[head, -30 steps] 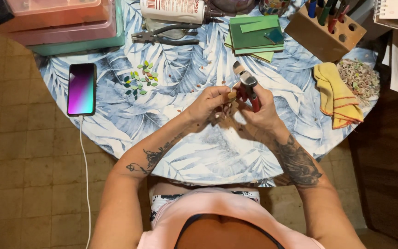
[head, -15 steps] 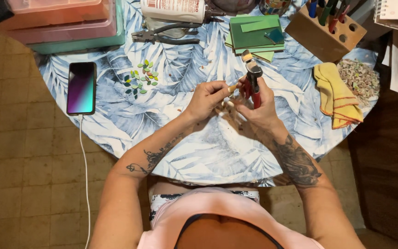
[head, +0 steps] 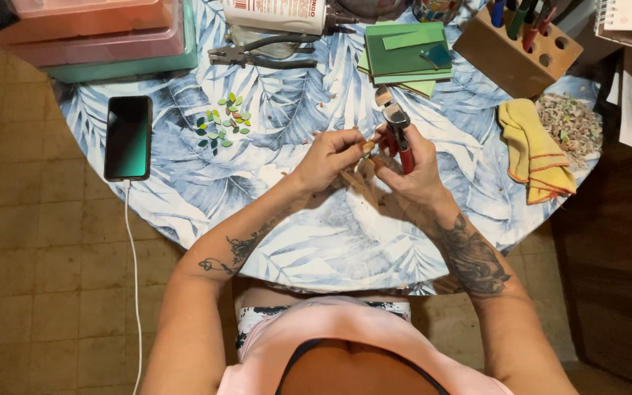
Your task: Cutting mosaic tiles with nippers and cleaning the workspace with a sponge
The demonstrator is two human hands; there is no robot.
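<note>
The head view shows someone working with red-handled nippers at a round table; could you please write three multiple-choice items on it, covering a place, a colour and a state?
1. Where does the phone lie?
A. At the table's left edge
B. Beside the yellow cloth
C. On the green tiles

2. What colour is the folded cloth at the right?
A. Blue
B. Yellow
C. White

3. What is the right hand doing?
A. Resting flat on the table
B. Holding a pen
C. Gripping the red-handled nippers

Answers:
1 A, the phone sits near the left rim of the table, its cable hanging down.
2 B, the cloth is yellow with orange edging.
3 C, the fingers close round the red handles, while the left hand pinches a small piece at the tool's head.
</note>
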